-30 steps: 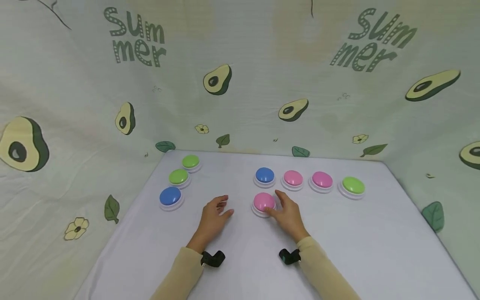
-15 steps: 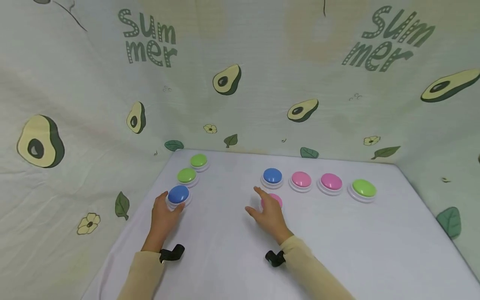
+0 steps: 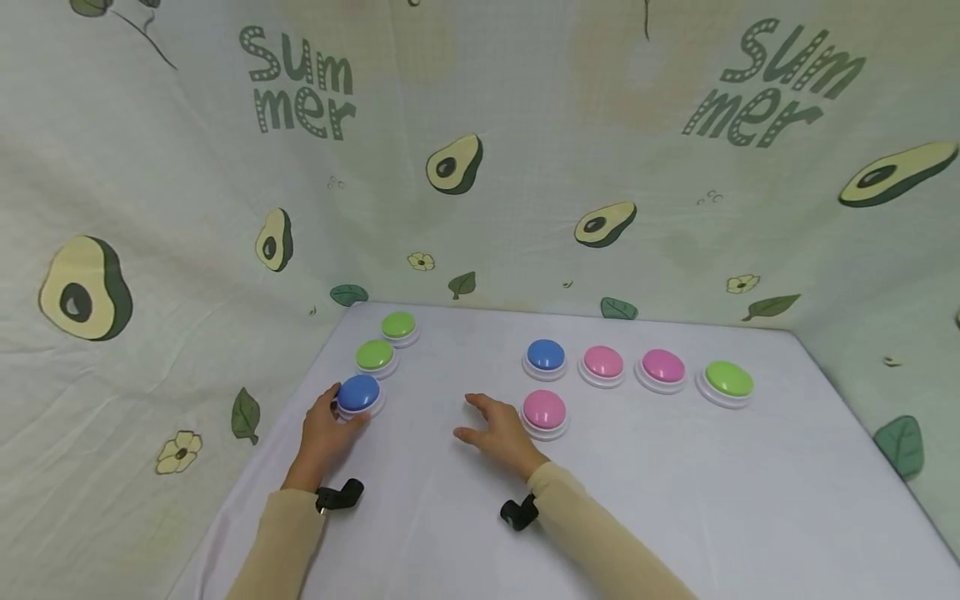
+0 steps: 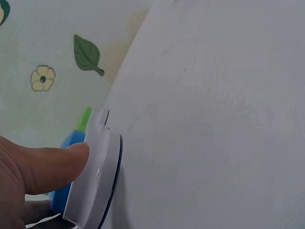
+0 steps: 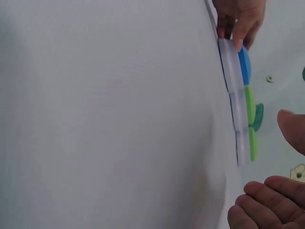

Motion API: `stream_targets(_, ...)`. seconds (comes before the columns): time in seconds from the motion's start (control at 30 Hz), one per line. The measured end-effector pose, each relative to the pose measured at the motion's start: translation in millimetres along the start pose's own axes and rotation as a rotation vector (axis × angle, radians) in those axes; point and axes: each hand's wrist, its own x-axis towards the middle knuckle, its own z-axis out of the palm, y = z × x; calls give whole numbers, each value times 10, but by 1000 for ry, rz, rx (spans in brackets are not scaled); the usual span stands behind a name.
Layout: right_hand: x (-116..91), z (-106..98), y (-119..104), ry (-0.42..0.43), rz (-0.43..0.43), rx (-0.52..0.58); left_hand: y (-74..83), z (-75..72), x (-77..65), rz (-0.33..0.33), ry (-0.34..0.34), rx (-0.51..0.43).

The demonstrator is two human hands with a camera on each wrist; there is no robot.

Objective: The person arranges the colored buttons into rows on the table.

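Note:
At the table's left side my left hand (image 3: pixel 324 437) grips a round blue push button (image 3: pixel 358 392) with a white base, thumb on one side and fingers round the other. In the left wrist view the thumb (image 4: pixel 57 164) presses along the white base (image 4: pixel 97 176). My right hand (image 3: pixel 501 435) hovers mid-table with thumb and fingers spread, nothing between them. Just to its right stands a pink push button (image 3: pixel 544 410). The right wrist view also catches the left hand (image 5: pixel 242 19) at the blue button (image 5: pixel 245 66).
Two green buttons (image 3: pixel 374 355) line up behind the gripped blue one. A back row holds another blue button (image 3: pixel 546 356), two pink buttons (image 3: pixel 603 362) and a green button (image 3: pixel 729 379). Behind the white table (image 3: pixel 675 500) hangs a cloth (image 3: pixel 517 100) printed with avocados.
My left hand has moved left from mid-table and taken hold of the blue button. My right hand has left the pink button and shifted left. The head view has turned slightly left.

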Motion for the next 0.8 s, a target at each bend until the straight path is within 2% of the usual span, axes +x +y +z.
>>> stream_targets(0.17, 25, 73, -1, -17, -4, 16, 1, 31, 12, -3, -20, -34)
stream_targets(0.3, 60, 108, -11, -19, -25, 17, 12, 69, 1, 35, -33, -50)
stream_targets(0.43, 104, 127, -24, -16, -36, 15, 8, 117, 54, 81, -64, -28)
stream_targets(0.6, 142, 165, -17, -10, -53, 11, 46, 228, 79, 123, -90, -48)
stream_targets(0.8, 181, 203, 16, 1, -91, -37, 167, 398, 23, 175, -129, -97)
